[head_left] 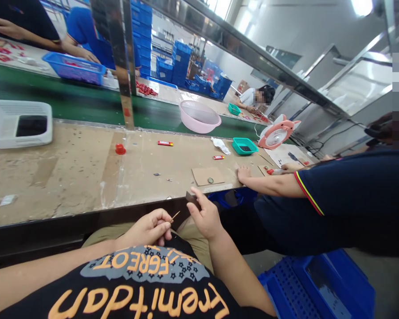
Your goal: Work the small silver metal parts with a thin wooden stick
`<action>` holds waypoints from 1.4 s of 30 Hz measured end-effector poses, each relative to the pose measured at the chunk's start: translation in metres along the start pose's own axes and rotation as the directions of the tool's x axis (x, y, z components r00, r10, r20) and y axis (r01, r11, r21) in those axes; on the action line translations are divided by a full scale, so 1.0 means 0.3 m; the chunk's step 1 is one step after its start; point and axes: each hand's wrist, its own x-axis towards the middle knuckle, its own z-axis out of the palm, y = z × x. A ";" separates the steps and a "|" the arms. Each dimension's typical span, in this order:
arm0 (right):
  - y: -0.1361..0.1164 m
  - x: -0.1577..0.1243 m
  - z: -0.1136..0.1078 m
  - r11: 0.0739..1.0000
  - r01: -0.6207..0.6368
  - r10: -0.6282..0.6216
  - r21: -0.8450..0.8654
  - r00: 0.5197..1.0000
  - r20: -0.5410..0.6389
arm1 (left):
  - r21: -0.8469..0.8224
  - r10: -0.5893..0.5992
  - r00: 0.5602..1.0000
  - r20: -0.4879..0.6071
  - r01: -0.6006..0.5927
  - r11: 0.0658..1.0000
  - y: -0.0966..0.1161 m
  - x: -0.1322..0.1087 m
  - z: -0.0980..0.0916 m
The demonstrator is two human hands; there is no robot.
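My left hand [151, 227] is closed in a pinch on a thin pointed wooden stick [175, 216] that looks like a toothpick. Close beside it, my right hand [204, 215] holds a small dark flat piece [192, 198] between thumb and fingers. Both hands are above my lap, just short of the table's front edge. Near the right hand, a cardboard piece [201, 176] lies on the table with a small round greenish item [210, 180] on it. Small dark bits [157, 174] lie to its left.
On the cardboard-covered table [76, 164] are a red cap-like item [120, 149], red-yellow small packs [165, 143], a green basket [244, 146] and a pink fan [279, 133]. A pink basin [199, 117] stands behind by the green belt [159, 111]. A co-worker's arm [272, 185] reaches in at right.
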 end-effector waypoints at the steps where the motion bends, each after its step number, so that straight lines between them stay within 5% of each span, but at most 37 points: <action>1: 0.017 0.055 0.016 0.998 -0.022 0.025 -0.062 0.999 0.038 | -0.020 0.014 1.000 -0.016 -0.015 1.000 -0.005 -0.001 -0.019; 8: 0.146 0.533 0.219 0.923 -0.084 0.199 -0.376 0.939 0.279 | -0.080 0.085 0.939 -0.332 -0.117 0.990 0.001 0.003 -0.171; 12: 0.157 0.646 0.266 0.906 -0.075 0.186 -0.416 0.955 0.232 | -0.168 0.010 0.912 -0.411 -0.087 0.982 0.022 0.033 -0.244; 15: 0.115 0.574 0.277 0.945 0.157 -0.111 -0.289 0.979 0.169 | -0.271 -0.036 0.906 -0.422 -0.089 0.959 0.029 0.075 -0.278; 17: 0.081 0.477 0.289 0.889 0.449 -0.420 -0.087 0.877 0.234 | -0.295 -0.035 0.915 -0.402 -0.093 0.951 0.035 0.105 -0.283; 19: 0.060 0.381 0.303 0.814 0.579 -0.569 0.052 0.774 0.278 | -0.287 -0.025 0.934 -0.356 -0.084 0.954 0.044 0.134 -0.276; 23: 0.075 0.296 0.317 0.865 0.497 -0.502 0.076 0.847 0.175 | -0.190 0.015 0.977 -0.211 -0.056 0.980 0.079 0.193 -0.268; 26: 0.119 0.308 0.301 0.916 0.396 -0.399 0.054 0.915 0.057 | 0.230 0.152 0.978 -0.146 -0.116 0.966 0.111 0.254 -0.317; 29: 0.166 0.316 0.269 0.958 0.271 -0.263 0.095 0.961 -0.088 | 0.757 0.347 0.924 -0.160 -0.111 0.644 0.130 0.327 -0.403; 31: 0.193 0.305 0.248 0.963 0.210 -0.189 0.166 0.973 -0.135 | 0.909 0.359 0.925 -0.124 -0.039 0.415 0.130 0.370 -0.451; 35: 0.226 0.262 0.219 0.954 0.169 -0.139 0.248 0.981 -0.133 | 0.981 0.268 0.961 -0.068 0.016 0.192 0.111 0.419 -0.480; 42: 0.232 0.216 0.198 0.946 0.149 -0.109 0.289 0.983 -0.149 | 0.974 0.235 0.968 -0.088 0.034 0.225 0.111 0.439 -0.452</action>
